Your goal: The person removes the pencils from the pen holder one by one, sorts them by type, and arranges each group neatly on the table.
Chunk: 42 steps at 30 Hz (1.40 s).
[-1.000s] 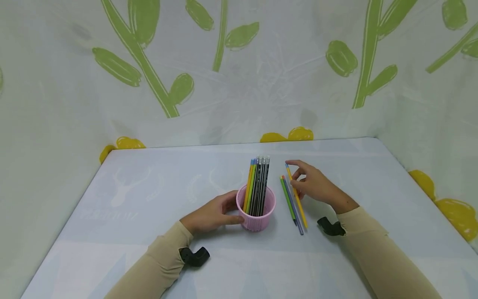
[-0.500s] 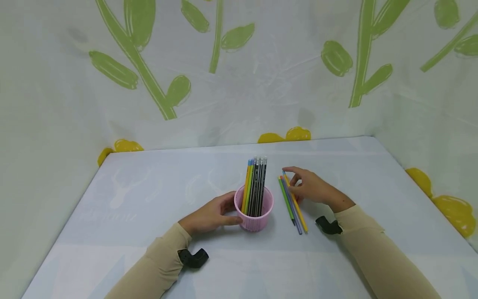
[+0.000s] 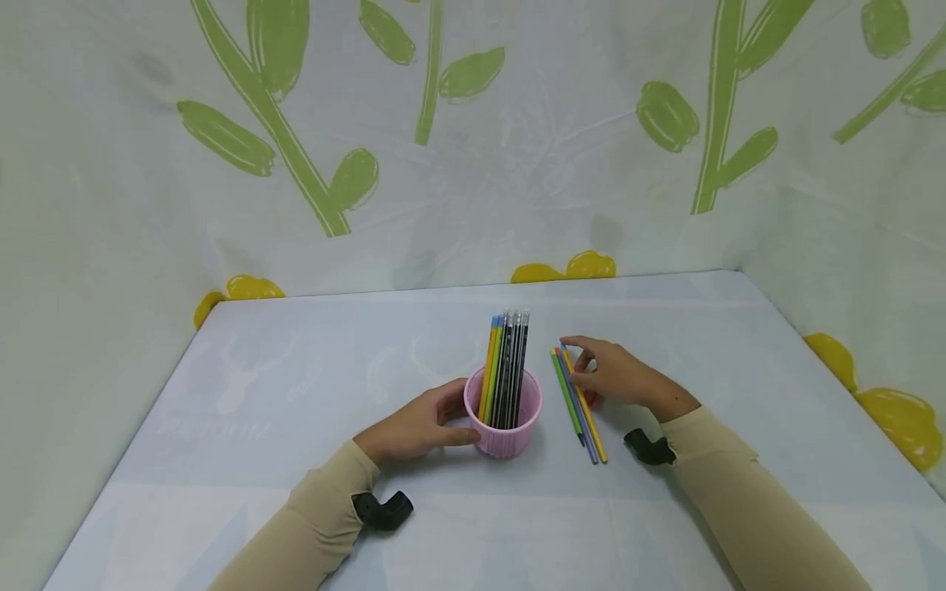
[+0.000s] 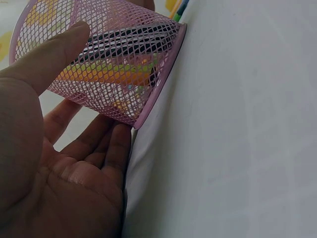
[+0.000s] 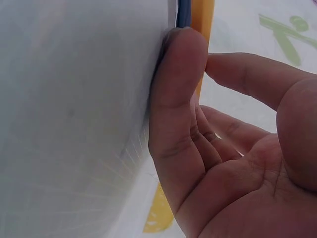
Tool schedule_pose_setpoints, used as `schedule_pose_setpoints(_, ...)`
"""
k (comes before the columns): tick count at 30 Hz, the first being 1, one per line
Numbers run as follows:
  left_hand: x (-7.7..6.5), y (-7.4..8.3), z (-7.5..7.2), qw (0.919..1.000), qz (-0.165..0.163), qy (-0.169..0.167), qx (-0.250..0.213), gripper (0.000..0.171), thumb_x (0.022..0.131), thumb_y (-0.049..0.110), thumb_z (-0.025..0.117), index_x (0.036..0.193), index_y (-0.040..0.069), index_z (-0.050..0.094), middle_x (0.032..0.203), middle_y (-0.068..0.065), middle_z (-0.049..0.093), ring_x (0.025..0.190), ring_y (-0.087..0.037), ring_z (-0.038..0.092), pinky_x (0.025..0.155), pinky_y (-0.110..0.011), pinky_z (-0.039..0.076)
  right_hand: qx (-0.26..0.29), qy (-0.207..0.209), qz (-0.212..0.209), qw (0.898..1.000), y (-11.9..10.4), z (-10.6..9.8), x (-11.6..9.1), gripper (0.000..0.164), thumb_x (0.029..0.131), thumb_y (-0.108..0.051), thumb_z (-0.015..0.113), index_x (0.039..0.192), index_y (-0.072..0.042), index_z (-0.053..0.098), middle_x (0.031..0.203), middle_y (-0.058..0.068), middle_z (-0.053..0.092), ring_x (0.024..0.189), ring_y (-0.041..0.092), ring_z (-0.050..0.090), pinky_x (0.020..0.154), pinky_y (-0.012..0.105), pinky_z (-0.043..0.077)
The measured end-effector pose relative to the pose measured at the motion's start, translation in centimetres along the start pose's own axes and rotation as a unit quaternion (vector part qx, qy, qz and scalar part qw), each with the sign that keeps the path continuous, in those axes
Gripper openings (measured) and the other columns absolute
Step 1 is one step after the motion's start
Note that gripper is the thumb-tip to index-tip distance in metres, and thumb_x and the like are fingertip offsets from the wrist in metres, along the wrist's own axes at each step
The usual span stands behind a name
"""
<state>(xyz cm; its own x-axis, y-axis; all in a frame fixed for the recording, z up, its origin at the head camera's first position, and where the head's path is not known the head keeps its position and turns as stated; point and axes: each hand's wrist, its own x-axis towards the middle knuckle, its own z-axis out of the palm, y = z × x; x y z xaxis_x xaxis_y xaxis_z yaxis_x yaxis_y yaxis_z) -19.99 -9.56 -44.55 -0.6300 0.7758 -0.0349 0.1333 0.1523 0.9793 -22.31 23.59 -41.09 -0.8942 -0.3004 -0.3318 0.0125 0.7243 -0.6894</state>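
My left hand (image 3: 417,423) holds the side of a pink mesh pencil cup (image 3: 503,445), thumb at the front and fingers behind. The cup stands upright with several pencils in it: black ones (image 3: 513,377), a yellow-orange one (image 3: 488,373) and a yellow-green one. To the cup's right, my right hand (image 3: 621,373) pinches a yellow pencil (image 3: 594,428) between thumb and fingers, its index finger reaching to the blue end. That pencil lies close alongside a blue-purple pencil (image 3: 585,428) and a green pencil (image 3: 567,398). In the right wrist view the thumb meets the yellow pencil (image 5: 202,20).
The pale tabletop (image 3: 296,369) ends at a back wall covering (image 3: 562,197) printed with green plants. Black wrist pieces (image 3: 383,510) are worn on both sleeves. More of the covering hangs at the left and right sides.
The right hand has moved down a little, bringing the yellow pencil's blue end lower and the pencil closer alongside the other two. The left hand stays on the cup.
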Motion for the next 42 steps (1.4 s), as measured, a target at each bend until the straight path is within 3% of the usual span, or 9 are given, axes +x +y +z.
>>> schedule_pose_setpoints(6, 0.02, 0.15, -0.05, 1.0, 0.001, 0.004, 0.001, 0.071, 0.092, 0.016, 0.073, 0.153, 0.021, 0.038, 0.155, 0.003, 0.044, 0.146, -0.018, 0.039, 0.123, -0.035, 0.03, -0.006, 0.002, -0.024, 1.0, -0.03, -0.11, -0.01, 0.067, 0.096, -0.01, 0.064, 0.155, -0.009, 0.033, 0.105, 0.017, 0.063, 0.063, 0.017, 0.068, 0.061, 0.032, 0.06)
schedule_pose_setpoints(25, -0.07, 0.19, 0.17, 0.9999, -0.012, 0.004, -0.004, 0.071, 0.091, 0.016, 0.074, 0.152, 0.024, 0.038, 0.154, 0.006, 0.045, 0.145, -0.015, 0.04, 0.123, -0.035, 0.03, -0.024, 0.011, -0.029, 0.999, -0.24, 0.45, -0.39, 0.062, 0.096, -0.005, 0.062, 0.152, -0.002, 0.036, 0.104, 0.015, 0.061, 0.062, 0.014, 0.065, 0.061, 0.03, 0.058)
schedule_pose_setpoints(36, -0.09, 0.12, 0.17, 0.9999, -0.012, 0.003, -0.005, 0.072, 0.091, 0.017, 0.074, 0.153, 0.025, 0.037, 0.155, 0.006, 0.044, 0.145, -0.015, 0.04, 0.121, -0.029, 0.031, -0.029, 0.01, -0.024, 0.999, -0.57, 0.51, -0.43, 0.063, 0.096, -0.007, 0.064, 0.153, -0.009, 0.036, 0.106, 0.015, 0.062, 0.064, 0.014, 0.065, 0.062, 0.029, 0.057)
schedule_pose_setpoints(42, -0.14, 0.1, 0.18, 0.9999, -0.01, 0.003, -0.007, 0.073, 0.091, 0.017, 0.074, 0.154, 0.024, 0.036, 0.156, 0.005, 0.043, 0.146, -0.017, 0.039, 0.122, -0.033, 0.03, -0.035, 0.015, -0.025, 0.999, -0.66, 0.6, -0.4, 0.062, 0.096, -0.008, 0.064, 0.152, -0.011, 0.038, 0.107, 0.014, 0.062, 0.063, 0.014, 0.064, 0.062, 0.029, 0.057)
